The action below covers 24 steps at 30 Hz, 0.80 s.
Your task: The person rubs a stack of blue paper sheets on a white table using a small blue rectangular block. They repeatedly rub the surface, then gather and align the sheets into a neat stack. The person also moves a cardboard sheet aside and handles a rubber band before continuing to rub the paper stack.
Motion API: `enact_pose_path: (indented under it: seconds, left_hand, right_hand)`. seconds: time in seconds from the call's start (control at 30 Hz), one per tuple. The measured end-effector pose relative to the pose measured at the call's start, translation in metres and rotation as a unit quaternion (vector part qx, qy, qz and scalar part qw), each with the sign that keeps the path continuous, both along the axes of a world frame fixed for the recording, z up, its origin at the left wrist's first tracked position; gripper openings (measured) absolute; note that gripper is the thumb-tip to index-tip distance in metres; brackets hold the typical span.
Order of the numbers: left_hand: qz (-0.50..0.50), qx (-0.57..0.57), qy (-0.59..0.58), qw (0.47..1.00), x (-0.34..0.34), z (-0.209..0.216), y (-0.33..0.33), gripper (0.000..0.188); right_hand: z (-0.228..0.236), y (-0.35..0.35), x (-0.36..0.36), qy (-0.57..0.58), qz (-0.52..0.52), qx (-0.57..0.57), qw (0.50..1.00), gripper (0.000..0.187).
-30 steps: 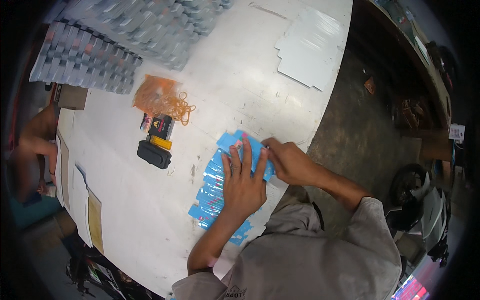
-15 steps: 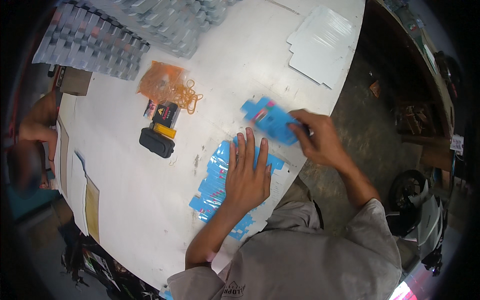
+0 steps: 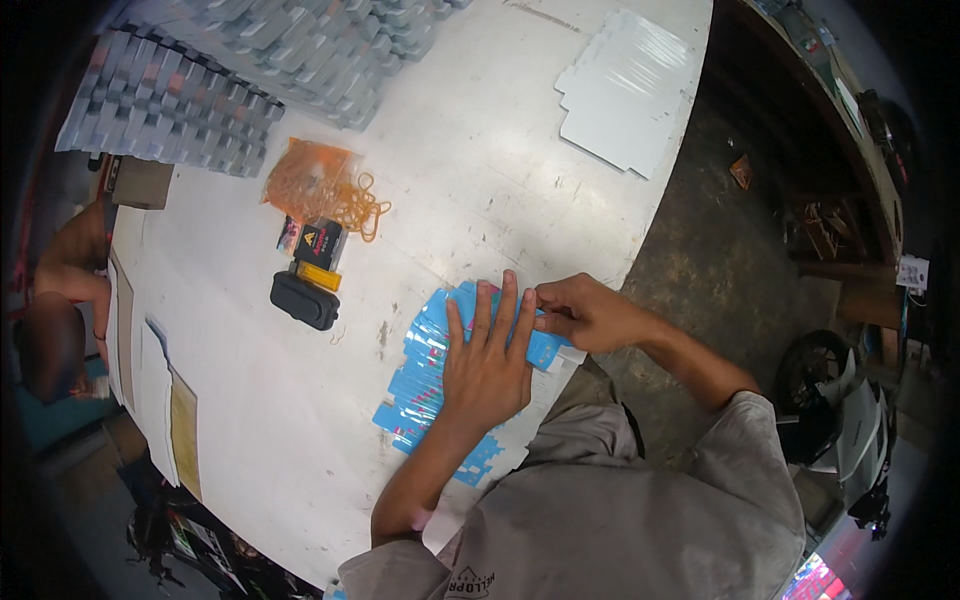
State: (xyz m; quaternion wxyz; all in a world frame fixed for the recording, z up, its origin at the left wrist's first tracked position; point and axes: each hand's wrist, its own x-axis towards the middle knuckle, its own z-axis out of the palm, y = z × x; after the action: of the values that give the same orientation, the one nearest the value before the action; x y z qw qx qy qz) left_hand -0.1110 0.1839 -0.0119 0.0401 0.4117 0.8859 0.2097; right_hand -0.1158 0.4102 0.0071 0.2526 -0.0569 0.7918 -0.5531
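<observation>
A fanned row of blue printed card box blanks [image 3: 420, 375], glossy and overlapping, lies near the table's front edge. My left hand [image 3: 487, 375] rests flat on them with its fingers stretched and slightly spread. At the right end of the row, my right hand [image 3: 592, 314] pinches the edge of a blue blank [image 3: 545, 350] between thumb and bent fingers. That blank lies partly under the left fingertips, so much of it is hidden.
White die-cut sheets [image 3: 630, 95] are stacked at the far right of the table [image 3: 450, 190]. An orange bag [image 3: 308, 180] with rubber bands [image 3: 362, 207], a dark small box [image 3: 321, 243] and a black case [image 3: 304, 300] sit left of centre. Tall grey stacks [image 3: 170, 100] stand far left; another person [image 3: 75, 280] is beyond.
My right hand has come down and left, bringing the blue blank from above the table onto the fanned row. My left hand stays on the row. The whole view has shifted slightly.
</observation>
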Motion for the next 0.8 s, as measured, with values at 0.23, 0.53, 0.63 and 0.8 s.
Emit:
enact_pose_path:
  seconds: [0.23, 0.53, 0.63, 0.8]
  left_hand:
    - [-0.005, 0.027, -0.066, 0.997, -0.008, 0.012, -0.004, 0.068]
    - [0.034, 0.029, -0.075, 0.996, 0.000, 0.001, 0.002, 0.056]
    - [0.036, 0.040, -0.050, 0.997, 0.002, -0.001, -0.002, 0.057]
    - [0.056, -0.019, 0.020, 0.998, 0.002, 0.007, 0.002, 0.068]
  right_hand:
    - [0.009, 0.060, -0.057, 0.428, -0.187, 0.458, 0.756, 0.035]
    - [-0.004, 0.018, -0.013, 0.364, -0.101, 0.290, 0.879, 0.041]
    - [-0.010, 0.006, -0.016, 0.411, -0.122, 0.358, 0.830, 0.037]
    - [0.007, -0.020, 0.012, 0.116, -0.102, 0.084, 0.984, 0.022]
